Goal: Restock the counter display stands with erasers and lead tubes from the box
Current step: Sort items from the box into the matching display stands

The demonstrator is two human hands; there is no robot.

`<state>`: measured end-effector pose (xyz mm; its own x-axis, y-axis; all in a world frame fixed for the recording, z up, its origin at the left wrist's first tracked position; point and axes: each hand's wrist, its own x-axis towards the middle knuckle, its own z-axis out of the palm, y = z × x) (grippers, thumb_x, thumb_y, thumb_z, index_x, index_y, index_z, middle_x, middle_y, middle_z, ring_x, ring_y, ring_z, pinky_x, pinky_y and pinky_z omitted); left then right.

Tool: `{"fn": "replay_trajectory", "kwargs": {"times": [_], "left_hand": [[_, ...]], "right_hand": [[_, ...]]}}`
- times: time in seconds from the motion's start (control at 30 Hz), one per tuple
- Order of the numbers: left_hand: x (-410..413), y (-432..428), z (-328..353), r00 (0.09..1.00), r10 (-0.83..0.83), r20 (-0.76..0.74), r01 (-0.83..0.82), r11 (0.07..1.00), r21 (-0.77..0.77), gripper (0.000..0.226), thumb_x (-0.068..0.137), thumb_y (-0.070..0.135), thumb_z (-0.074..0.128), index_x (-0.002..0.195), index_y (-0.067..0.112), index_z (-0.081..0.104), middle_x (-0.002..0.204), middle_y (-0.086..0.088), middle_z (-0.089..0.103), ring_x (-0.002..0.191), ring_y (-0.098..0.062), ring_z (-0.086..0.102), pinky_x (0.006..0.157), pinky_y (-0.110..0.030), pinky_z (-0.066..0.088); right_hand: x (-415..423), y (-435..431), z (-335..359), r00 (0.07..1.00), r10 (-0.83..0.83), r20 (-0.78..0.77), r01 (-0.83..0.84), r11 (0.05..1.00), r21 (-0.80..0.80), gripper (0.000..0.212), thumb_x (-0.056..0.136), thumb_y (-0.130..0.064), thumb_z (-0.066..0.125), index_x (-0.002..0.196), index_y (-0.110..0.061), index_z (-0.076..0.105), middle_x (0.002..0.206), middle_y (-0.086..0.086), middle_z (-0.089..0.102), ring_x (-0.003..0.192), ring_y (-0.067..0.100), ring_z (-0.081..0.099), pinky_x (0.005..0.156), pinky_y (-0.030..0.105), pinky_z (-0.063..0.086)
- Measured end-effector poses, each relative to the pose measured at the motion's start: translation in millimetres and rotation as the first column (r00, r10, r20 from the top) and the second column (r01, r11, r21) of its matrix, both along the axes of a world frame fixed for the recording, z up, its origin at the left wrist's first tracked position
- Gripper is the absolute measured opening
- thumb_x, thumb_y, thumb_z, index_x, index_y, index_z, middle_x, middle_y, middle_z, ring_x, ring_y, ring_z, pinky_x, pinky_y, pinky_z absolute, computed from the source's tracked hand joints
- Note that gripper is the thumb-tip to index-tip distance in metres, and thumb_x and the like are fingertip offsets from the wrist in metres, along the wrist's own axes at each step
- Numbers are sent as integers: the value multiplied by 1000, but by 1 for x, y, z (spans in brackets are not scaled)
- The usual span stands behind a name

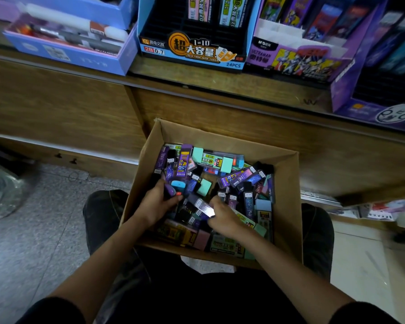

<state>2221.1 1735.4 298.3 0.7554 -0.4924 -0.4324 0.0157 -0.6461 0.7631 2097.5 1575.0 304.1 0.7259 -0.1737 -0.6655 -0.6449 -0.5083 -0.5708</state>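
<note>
Box [288, 206] on your lap, heaped with erasers [227, 164] and lead tubes [248, 199]. Near its left wall your left hand [153, 205] grips a purple item [170, 190]; toward the middle your right hand [225, 217] pinches a glossy tube [202, 206].

Fingertips of the left hand [155, 205] are sunk among the packs [250, 181] in the box [288, 183], so its hold cannot be told (only the knuckles show). Glare whitens the label of the tube [202, 206] pinched by the right hand [223, 216]. On the tabletop [220, 83], the blue display stand [192, 54] is cut off by the top edge, the purple display stand [372, 108] by the right edge.
</note>
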Motion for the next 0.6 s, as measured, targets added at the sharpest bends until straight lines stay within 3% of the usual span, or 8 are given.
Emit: {"fn": "replay_trajectory", "kwargs": {"times": [0.1, 0.2, 0.27, 0.33, 0.43, 0.5, 0.57, 0.6], "left_hand": [[2, -1, 3, 999, 44, -4, -45, 998, -46, 41, 80, 16, 73, 114, 14, 50, 89, 12, 59, 81, -2, 56, 64, -5, 41], [3, -3, 8, 994, 98, -38, -101, 990, -96, 31, 81, 14, 72, 103, 19, 50, 86, 13, 59, 84, -8, 59, 65, -10, 44], [2, -3, 12, 994, 102, -49, -107, 988, -108, 29, 82, 15, 71, 103, 19, 51, 89, 11, 60, 89, -11, 59, 73, -18, 47], [2, -4, 15, 993, 111, -48, -116, 985, -129, 29, 83, 15, 70, 105, 17, 53, 92, 7, 62, 92, -13, 60, 78, -22, 47], [2, -5, 21, 992, 110, -54, -117, 981, -153, 28, 84, 15, 68, 108, 14, 53, 96, 4, 62, 93, -12, 59, 75, -16, 46], [2, -6, 24, 993, 114, -43, -119, 982, -144, 29, 85, 15, 68, 110, 11, 53, 99, 0, 62, 93, -13, 59, 77, -20, 46], [2, -6, 28, 992, 127, -5, -126, 983, -136, 30, 84, 16, 68, 109, 7, 54, 100, -4, 64, 92, -16, 60, 80, -24, 46], [2, -6, 29, 992, 124, 5, -122, 983, -137, 31, 84, 16, 69, 110, 6, 55, 100, -4, 64, 93, -17, 60, 81, -25, 46]], "right_hand": [[0, 6, -4, 998, 52, 27, -50, 996, -74, 38, 86, -2, 50, 120, -9, 34, 97, 9, 48, 76, 19, 48, 54, 31, 34], [5, 9, -7, 998, 62, -3, -62, 994, -93, 56, 90, -14, 58, 135, -6, 27, 103, 9, 55, 83, 23, 56, 64, 34, 45], [10, 6, -8, 998, 43, -50, -45, 998, -36, 72, 87, -23, 65, 143, -8, 21, 126, 14, 52, 103, 26, 57, 78, 33, 48], [17, 2, -8, 992, 53, -116, -52, 999, 12, 75, 83, -26, 70, 142, -8, 27, 139, 13, 44, 118, 27, 50, 87, 30, 44], [24, -1, -7, 978, 18, -206, 0, 996, 88, 71, 80, -24, 74, 138, -7, 37, 133, 10, 49, 114, 26, 51, 81, 26, 40], [25, -2, -8, 977, 4, -215, 17, 995, 95, 64, 79, -23, 75, 132, -6, 44, 123, 9, 54, 105, 23, 53, 75, 24, 38], [23, -4, -8, 986, -17, -163, 30, 996, 80, 31, 80, -24, 74, 101, -8, 59, 92, 3, 56, 80, 15, 52, 60, 23, 36], [20, -6, -6, 991, -37, -129, 47, 996, 75, 21, 81, -25, 73, 81, -11, 56, 77, 0, 51, 68, 12, 48, 54, 23, 32]]}}
